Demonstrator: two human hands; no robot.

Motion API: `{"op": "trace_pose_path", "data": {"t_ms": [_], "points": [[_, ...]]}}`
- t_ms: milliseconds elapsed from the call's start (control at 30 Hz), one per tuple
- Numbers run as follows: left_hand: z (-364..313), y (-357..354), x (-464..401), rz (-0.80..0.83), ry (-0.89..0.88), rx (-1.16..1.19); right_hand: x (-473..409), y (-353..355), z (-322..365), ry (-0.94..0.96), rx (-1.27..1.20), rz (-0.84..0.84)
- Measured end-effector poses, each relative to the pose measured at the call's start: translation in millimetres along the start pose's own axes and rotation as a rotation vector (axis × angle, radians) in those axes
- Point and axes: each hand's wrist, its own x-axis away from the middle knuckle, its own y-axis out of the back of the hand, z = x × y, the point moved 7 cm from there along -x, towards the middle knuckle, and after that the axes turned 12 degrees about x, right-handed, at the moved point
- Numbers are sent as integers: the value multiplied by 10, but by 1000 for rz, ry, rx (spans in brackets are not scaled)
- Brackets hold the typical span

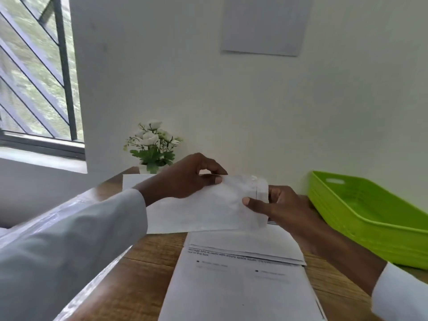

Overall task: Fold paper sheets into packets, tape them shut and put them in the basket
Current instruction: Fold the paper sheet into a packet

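I hold a folded white paper packet [208, 207] up above the wooden table [143, 269], with a strip of clear tape near its right end. My left hand [192, 177] pinches the packet's upper edge between thumb and fingers. Thumb in front and fingers behind, my right hand [275, 205] grips the packet's right end. The green plastic basket [370, 218] stands on the table at the right, and no packet shows inside it. A stack of printed paper sheets [240, 281] lies on the table below my hands.
A small pot of white flowers [152, 147] stands at the back of the table against the white wall. Another white sheet [136, 179] lies behind the packet. A barred window [39, 72] is at the left.
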Motion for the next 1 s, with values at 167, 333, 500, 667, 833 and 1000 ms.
{"op": "trace_pose_path", "data": {"t_ms": [167,333,500,667,833,1000], "points": [[-95,-8,192,-117,-115,-415,-42,-91,-200,-104,-284,-7],[92,-302,434,84,-44,-705,-51,-91,-249,-151,-544,-11],[134,-333,509,-13,-72,-712,-40,-96,-189,-117,-620,57],[100,-362,535,-65,-150,-759,22,-145,-114,-86,-627,120],[126,-356,531,-61,-180,-764,58,-272,-113,-86,-550,218],[155,-315,554,-69,-181,-815,0,-206,-199,-84,-496,193]]}}
